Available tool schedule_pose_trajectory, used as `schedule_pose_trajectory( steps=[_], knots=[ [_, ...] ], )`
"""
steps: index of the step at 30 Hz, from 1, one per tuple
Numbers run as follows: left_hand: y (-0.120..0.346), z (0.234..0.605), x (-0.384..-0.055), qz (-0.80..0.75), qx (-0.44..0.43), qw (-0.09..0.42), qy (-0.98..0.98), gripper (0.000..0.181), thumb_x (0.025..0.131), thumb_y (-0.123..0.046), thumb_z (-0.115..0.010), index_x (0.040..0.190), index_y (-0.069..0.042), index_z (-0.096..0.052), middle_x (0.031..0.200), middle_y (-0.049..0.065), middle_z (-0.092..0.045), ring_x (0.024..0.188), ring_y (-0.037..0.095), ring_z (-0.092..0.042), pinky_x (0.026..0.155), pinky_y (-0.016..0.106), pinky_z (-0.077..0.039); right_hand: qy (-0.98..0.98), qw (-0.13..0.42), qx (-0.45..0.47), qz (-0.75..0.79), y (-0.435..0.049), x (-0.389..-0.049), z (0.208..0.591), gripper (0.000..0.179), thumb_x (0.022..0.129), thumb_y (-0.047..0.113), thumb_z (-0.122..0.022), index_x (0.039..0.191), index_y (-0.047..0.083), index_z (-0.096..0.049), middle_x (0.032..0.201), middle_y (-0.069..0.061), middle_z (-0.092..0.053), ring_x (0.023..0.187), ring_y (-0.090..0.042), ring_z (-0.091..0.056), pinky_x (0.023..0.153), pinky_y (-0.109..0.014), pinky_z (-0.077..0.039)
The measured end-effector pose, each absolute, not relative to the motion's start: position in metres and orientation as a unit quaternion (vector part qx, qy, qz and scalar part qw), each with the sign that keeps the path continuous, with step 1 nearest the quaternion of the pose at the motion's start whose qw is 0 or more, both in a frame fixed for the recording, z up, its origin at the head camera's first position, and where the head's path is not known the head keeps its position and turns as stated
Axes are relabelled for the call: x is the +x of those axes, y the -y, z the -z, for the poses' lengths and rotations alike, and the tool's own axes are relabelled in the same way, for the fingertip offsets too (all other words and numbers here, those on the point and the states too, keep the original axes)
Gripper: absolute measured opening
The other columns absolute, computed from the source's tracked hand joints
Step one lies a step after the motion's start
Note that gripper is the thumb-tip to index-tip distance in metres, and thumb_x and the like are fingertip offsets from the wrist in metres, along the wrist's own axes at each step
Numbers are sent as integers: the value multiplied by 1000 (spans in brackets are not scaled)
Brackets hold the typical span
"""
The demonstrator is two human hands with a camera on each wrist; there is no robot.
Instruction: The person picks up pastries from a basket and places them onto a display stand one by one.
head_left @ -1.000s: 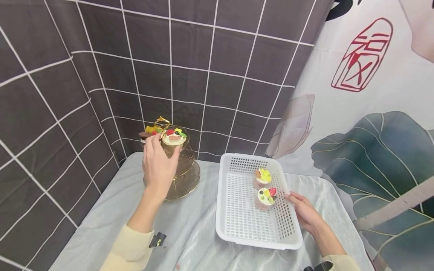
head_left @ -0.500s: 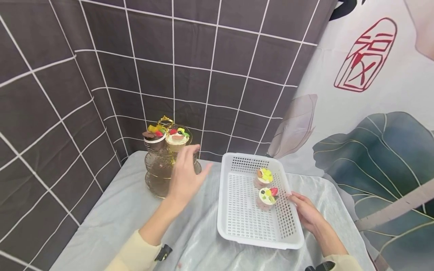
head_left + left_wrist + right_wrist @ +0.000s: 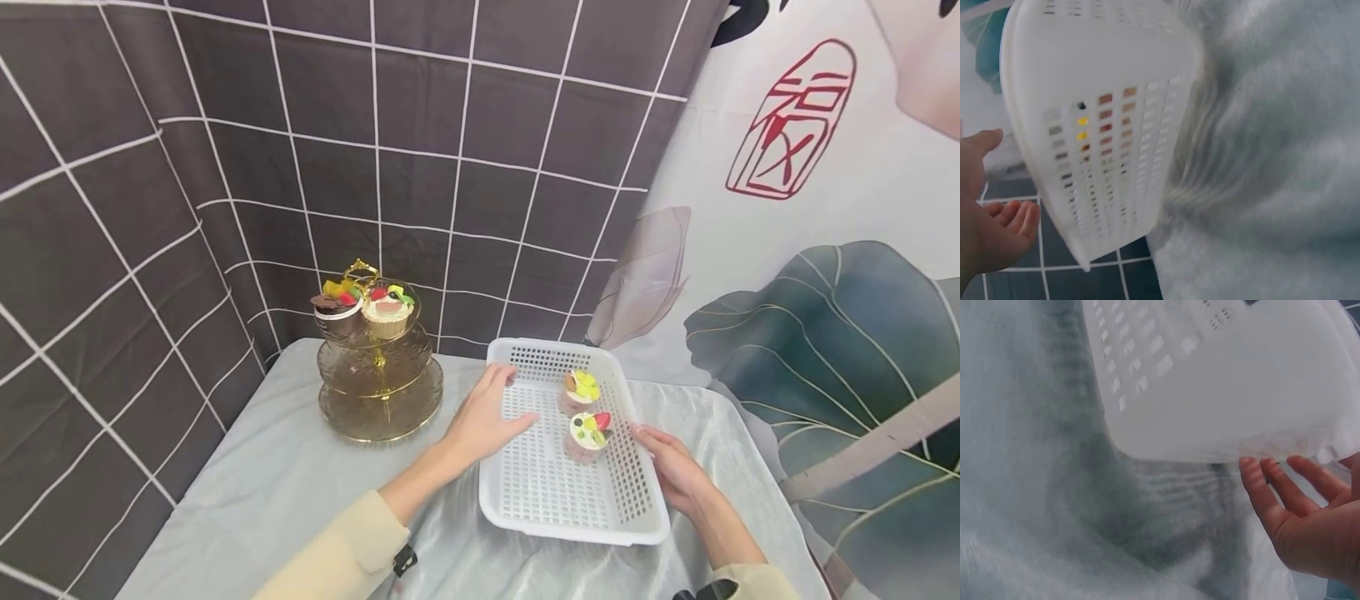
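Our left hand (image 3: 482, 421), its fingers apart, is above the white rectangular plastic basket (image 3: 551, 507); right of it stand two pinkish fruit-topped cups (image 3: 584, 451); our right hand (image 3: 677, 473) touches the rim with unclosed fingers

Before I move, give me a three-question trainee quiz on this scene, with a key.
1. How many dessert cups sit in the white basket?
2. True or false: the stand holds two more cups on its top tier.
3. Where is the left grip?
A) On the stand
B) Over the basket's left side
C) Behind the basket

Key: 1. Two; 2. True; 3. B
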State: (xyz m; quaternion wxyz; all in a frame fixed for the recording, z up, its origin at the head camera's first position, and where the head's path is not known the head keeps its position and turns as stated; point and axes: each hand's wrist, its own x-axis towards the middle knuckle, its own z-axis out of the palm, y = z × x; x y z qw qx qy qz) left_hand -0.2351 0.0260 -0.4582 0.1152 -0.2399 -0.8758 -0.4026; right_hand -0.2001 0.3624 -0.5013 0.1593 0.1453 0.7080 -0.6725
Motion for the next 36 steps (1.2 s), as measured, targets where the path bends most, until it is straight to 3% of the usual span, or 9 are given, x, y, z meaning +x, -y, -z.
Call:
schedule_pose_trajectory(
  steps=[4,9,20,27,36],
  knots=[
    [-44,466,-237,387,-249,71,885,79,82,-42,-79,144,-8,-43,137,2,-49,126,18,-53,108,32,-43,-703,159,149,676,-366,-197,501,74,100,57,-44,156,12,-27,151,-20,-42,127,-33,-55,97,-49,-52],
    [-60,475,-237,381,-255,34,888,80,83,-43,-78,146,-9,-42,142,4,-47,130,20,-50,110,33,-41,-679,177,142,698,-373,-197,498,71,101,52,-46,156,10,-26,144,-19,-49,120,-33,-59,96,-53,-52],
    [-83,482,-247,371,-290,-5,882,85,81,-51,-77,148,-12,-41,142,2,-47,128,17,-51,107,34,-44,-684,174,133,696,-377,-197,502,72,101,49,-49,156,9,-25,145,-18,-49,122,-32,-59,97,-53,-51],
    [-97,484,-256,367,-320,-15,874,87,79,-50,-79,149,-17,-40,142,1,-47,128,16,-51,107,34,-44,-686,164,151,692,-375,-198,505,67,102,47,-48,154,10,-29,143,-16,-52,120,-31,-61,95,-53,-52],
    [-102,494,-263,353,-328,-45,875,84,79,-46,-81,146,-14,-44,142,-3,-47,128,14,-51,107,31,-43,-683,163,132,699,-371,-202,502,71,100,48,-53,153,8,-31,141,-17,-54,119,-31,-61,94,-52,-53]
  ],
)
